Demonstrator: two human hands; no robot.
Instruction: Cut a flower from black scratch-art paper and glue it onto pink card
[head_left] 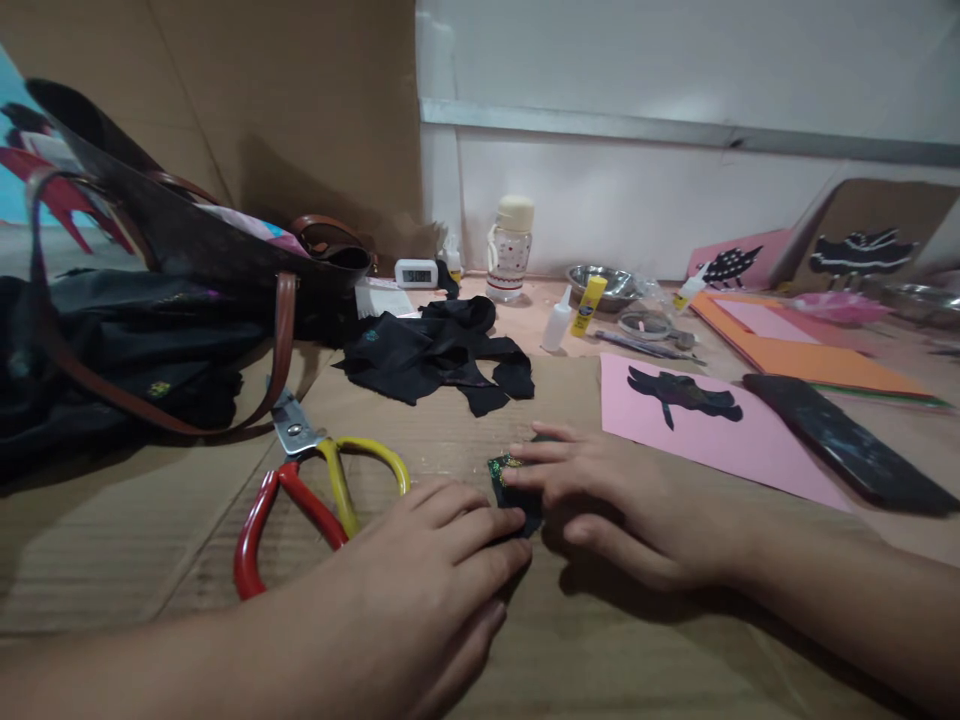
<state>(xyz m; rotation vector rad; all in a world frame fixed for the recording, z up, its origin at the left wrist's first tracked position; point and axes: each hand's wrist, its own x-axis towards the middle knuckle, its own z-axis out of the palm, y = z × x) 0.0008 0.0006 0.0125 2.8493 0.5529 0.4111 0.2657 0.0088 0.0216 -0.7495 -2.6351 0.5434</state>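
Note:
A small dark piece of cloth (517, 495) with green and gold glitter lies flat on the cardboard between my hands. My left hand (450, 565) rests its outstretched fingertips on the cloth's near left part. From the other side, my right hand (630, 500) lays spread fingers across its upper right part, thumb held apart. Much of the cloth is hidden beneath the fingers. Scissors (300, 450) with one red and one yellow handle lie left of my left hand, blades apart. Beyond both hands sits a heap of black cloth scraps (442, 350).
At right, a pink sheet (765, 455) bears a black cloth shape (682, 395), beside a dark slab (847, 440). Farther back stand a glue stick (589, 305), a white squeeze bottle (556, 320), a drinking bottle (510, 250) and a metal bowl (604, 285). A brown bag (202, 250) stands left.

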